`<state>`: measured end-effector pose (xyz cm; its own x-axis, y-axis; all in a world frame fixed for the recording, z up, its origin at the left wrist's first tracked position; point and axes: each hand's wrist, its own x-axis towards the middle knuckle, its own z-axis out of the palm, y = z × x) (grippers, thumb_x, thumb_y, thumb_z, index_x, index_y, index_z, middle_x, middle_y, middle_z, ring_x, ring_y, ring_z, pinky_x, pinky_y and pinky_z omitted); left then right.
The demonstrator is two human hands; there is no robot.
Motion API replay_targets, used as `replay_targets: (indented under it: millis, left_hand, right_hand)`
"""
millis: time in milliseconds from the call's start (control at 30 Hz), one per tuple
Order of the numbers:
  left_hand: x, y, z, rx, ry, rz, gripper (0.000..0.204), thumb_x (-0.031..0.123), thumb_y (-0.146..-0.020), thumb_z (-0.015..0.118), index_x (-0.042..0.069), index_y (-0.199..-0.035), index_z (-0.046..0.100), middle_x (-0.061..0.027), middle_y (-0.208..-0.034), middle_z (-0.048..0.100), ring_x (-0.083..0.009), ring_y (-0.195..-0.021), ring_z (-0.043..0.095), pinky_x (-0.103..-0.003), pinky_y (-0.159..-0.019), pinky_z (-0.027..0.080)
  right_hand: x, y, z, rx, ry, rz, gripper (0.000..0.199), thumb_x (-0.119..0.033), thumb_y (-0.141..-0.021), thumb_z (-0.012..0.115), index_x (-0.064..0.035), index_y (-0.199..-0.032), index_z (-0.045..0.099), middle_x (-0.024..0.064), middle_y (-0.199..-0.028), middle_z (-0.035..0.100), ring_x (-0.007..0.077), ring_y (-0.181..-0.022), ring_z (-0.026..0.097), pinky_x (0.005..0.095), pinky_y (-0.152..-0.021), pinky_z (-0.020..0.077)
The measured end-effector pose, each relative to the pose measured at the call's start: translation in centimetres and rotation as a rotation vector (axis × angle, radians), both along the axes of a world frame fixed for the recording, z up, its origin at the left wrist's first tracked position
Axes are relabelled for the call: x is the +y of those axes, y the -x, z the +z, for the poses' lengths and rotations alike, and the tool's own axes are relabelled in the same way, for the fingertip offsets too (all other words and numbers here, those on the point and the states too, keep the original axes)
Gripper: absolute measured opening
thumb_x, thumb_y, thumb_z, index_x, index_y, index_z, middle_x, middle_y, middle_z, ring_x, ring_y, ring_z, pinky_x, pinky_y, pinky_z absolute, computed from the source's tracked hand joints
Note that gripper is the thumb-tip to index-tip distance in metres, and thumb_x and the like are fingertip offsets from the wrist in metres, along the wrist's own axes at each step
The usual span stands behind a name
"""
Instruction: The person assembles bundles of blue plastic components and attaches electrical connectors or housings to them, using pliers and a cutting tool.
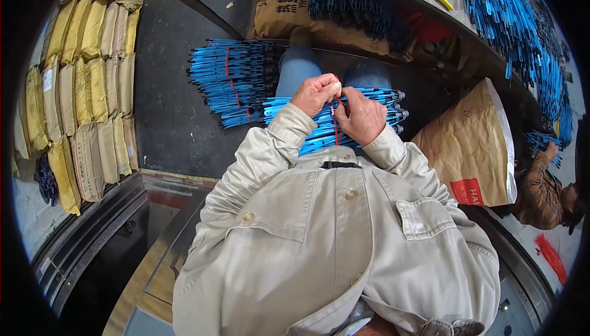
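A bundle of blue rods [381,97] with dark metal tips lies across my lap. A thin red string [336,121] runs around it. My left hand [314,92] is closed, pinching the string's end above the bundle. My right hand [361,117] presses on the bundle beside it, fingers curled on the string. Both hands touch each other at the string.
Another tied heap of blue rods [233,78] lies on the dark floor to my left. Brown paper sacks [470,148] stand at my right and ahead. Stacked yellow and tan sacks [86,90] fill the far left. More blue rods [522,23] cover the curved bench; another person [544,191] sits right.
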<state>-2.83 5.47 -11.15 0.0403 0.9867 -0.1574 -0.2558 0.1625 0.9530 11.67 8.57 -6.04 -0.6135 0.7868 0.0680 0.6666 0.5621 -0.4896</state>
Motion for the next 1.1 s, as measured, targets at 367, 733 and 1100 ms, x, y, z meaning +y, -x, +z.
replay_targets:
  millis: [367, 733, 1100]
  left_hand:
    - [-0.2, 0.1, 0.3, -0.024, 0.009, 0.023, 0.022, 0.022, -0.090, 0.051, 0.006, -0.075, 0.053, 0.0048, -0.069, 0.047, -0.0042, -0.062, 0.039, -0.020, -0.059, 0.035]
    - [-0.1, 0.1, 0.2, -0.047, 0.019, 0.010, 0.022, 0.022, -0.091, 0.051, 0.006, -0.077, 0.054, 0.0043, -0.071, 0.047, -0.0047, -0.063, 0.038, -0.020, -0.060, 0.034]
    - [0.2, 0.1, 0.0, -0.043, 0.016, 0.037, 0.021, 0.020, -0.090, 0.051, 0.006, -0.075, 0.056, 0.0032, -0.068, 0.053, -0.0047, -0.060, 0.043, -0.021, -0.058, 0.039]
  right_hand:
    - [0.7, -2.0, -1.5, 0.346, 0.473, -0.007, 0.016, -0.017, -0.080, 0.066, -0.0024, -0.078, 0.060, 0.0028, -0.065, 0.061, 0.0095, -0.049, 0.052, 0.0241, -0.045, 0.0413]
    - [2.6, -2.8, 2.2, 0.690, 1.047, -0.141, 0.021, -0.018, -0.092, 0.049, -0.0008, -0.087, 0.060, -0.0057, -0.062, 0.052, 0.0014, -0.050, 0.039, 0.0160, -0.045, 0.0288]
    - [5.0, -6.7, 6.9, 0.025, -0.419, -0.138, 0.030, -0.004, -0.080, 0.062, -0.0039, -0.109, 0.056, 0.0074, -0.089, 0.057, 0.0071, -0.062, 0.048, 0.0212, -0.053, 0.0395]
